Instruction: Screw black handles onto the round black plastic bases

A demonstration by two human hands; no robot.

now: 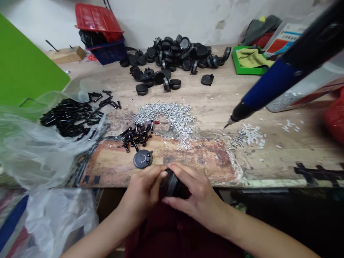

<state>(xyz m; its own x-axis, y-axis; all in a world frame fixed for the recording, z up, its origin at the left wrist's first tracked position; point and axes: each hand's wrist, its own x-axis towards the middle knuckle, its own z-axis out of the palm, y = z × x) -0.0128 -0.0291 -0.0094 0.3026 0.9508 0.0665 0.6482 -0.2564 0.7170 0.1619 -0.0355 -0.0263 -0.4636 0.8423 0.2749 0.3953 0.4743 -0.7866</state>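
My left hand (pixel 142 193) and my right hand (pixel 193 202) meet just off the front edge of the wooden workbench (pixel 204 168). Both grip a round black plastic part (pixel 172 184), which my fingers partly hide. Just ahead of my left hand lies a similar dark disc (pixel 143 159) with a small tab and a pale curved mark. Beyond it are a heap of black fasteners (pixel 137 137) and a spread of silver screws (pixel 166 116). Neither hand touches these.
A blue-and-black electric screwdriver (pixel 271 82) hangs at upper right, its tip above the bench. Behind the screws lies a pile of round black parts (pixel 172 57). Clear plastic bags (pixel 34 150) and black pieces (pixel 70 118) sit left; a red-and-blue basket (pixel 103 39) stands behind.
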